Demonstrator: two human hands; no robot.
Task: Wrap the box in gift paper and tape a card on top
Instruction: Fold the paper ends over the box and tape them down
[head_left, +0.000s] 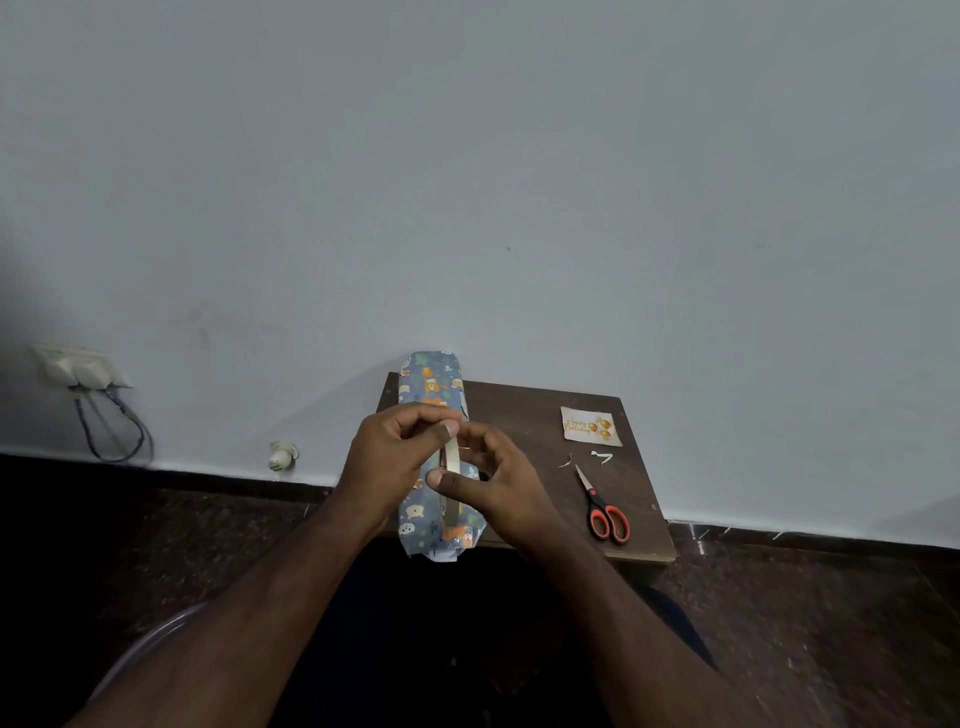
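Observation:
A long box wrapped in blue gift paper (432, 383) with small animal prints lies lengthwise on the left part of a small dark wooden table (524, 415). Above its middle I hold a thin cream tape roll (451, 483) upright. My right hand (493, 486) grips the roll, thumb on its near side. My left hand (397, 452) pinches at the roll's top edge with thumb and forefinger. A small birthday card (590, 426) with gold balloons lies on the table at the right.
Orange-handled scissors (602, 512) lie near the table's right front edge. Two small white scraps (601, 457) sit between scissors and card. A wall rises right behind the table; a socket with a cable (111, 415) is at the left. Dark floor surrounds the table.

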